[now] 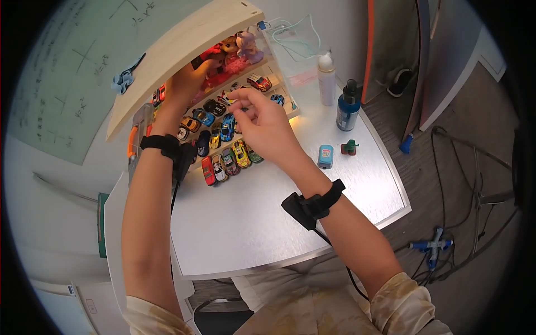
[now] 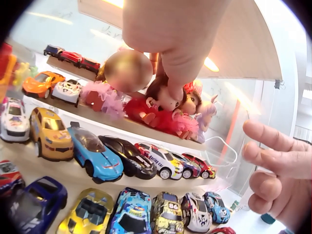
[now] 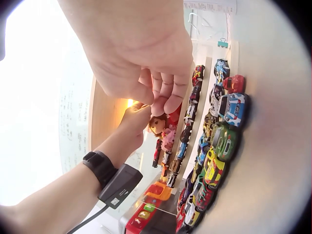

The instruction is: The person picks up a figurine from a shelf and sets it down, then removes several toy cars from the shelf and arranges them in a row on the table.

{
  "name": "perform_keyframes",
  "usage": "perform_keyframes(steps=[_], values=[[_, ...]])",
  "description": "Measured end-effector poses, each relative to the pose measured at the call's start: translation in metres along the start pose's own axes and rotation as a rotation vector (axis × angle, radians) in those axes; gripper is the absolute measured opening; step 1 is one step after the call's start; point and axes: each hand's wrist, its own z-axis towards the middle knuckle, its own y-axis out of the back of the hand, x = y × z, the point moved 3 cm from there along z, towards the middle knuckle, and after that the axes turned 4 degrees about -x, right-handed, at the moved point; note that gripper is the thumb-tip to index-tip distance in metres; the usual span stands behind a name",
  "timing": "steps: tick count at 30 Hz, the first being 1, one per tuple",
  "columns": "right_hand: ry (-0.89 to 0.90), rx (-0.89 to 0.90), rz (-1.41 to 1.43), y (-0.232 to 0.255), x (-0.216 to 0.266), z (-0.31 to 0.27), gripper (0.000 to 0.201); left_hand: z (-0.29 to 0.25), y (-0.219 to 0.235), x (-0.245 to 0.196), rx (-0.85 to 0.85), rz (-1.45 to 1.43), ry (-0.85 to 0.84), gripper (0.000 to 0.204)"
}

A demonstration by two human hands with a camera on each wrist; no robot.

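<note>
My left hand [image 1: 187, 86] reaches under the wooden lid into a lit display case. In the left wrist view, the thumb and a finger of that hand [image 2: 170, 34] pinch the head of a brown-haired doll [image 2: 168, 100] in red; the fingertips are partly hidden. Other dolls [image 1: 245, 47] sit beside it on the upper tier. My right hand [image 1: 265, 123] hovers in front of the tiers of toy cars [image 1: 204, 117], its fingers loosely bent and holding nothing. A blue car [image 2: 97, 153] and a black car [image 2: 129, 158] stand on the tier below the dolls.
More cars [image 1: 241, 153] line the front of the case on the white table [image 1: 234, 234]. To the right stand a white bottle [image 1: 326, 81], a blue bottle [image 1: 348, 109], a small blue box [image 1: 325, 156] and a green item [image 1: 349, 147]. The lid [image 1: 167, 53] slants above my left hand.
</note>
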Motion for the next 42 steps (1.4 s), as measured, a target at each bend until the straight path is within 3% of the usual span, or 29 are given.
perform_keyframes(steps=[3, 9, 12, 16, 22, 28, 31, 37, 40, 42], values=[[0.017, -0.001, -0.007, -0.001, 0.001, -0.001, 0.028, 0.000, -0.007, -0.004, 0.009, 0.077, 0.037, 0.045], [0.011, 0.000, -0.027, 0.003, 0.005, 0.000, 0.027, -0.002, -0.001, -0.004, -0.176, 0.285, -0.267, 0.050], [-0.002, -0.004, -0.016, 0.004, 0.005, 0.001, 0.027, -0.011, 0.023, 0.005, 0.006, 0.102, 0.018, 0.048], [0.002, -0.023, -0.006, 0.007, 0.006, 0.001, 0.025, -0.034, 0.053, 0.001, -0.206, 0.291, -0.193, 0.041], [0.005, -0.024, -0.012, 0.008, 0.005, 0.003, 0.024, -0.033, 0.053, 0.020, -0.099, 0.322, -0.003, 0.044], [0.028, -0.041, -0.028, 0.011, 0.004, 0.004, 0.024, -0.023, 0.040, 0.032, 0.048, 0.121, 0.053, 0.041], [0.032, -0.042, -0.032, 0.011, 0.003, 0.004, 0.025, -0.016, 0.034, 0.051, 0.058, 0.068, 0.021, 0.037], [0.009, -0.043, -0.021, 0.011, 0.003, 0.005, 0.025, -0.015, 0.036, 0.034, 0.130, 0.185, 0.085, 0.035], [0.010, -0.047, -0.015, 0.012, 0.002, 0.005, 0.026, -0.008, 0.036, 0.047, 0.004, 0.126, -0.080, 0.032], [0.009, -0.047, -0.019, 0.012, 0.002, 0.005, 0.026, -0.007, 0.033, 0.044, 0.030, 0.076, -0.021, 0.031]])
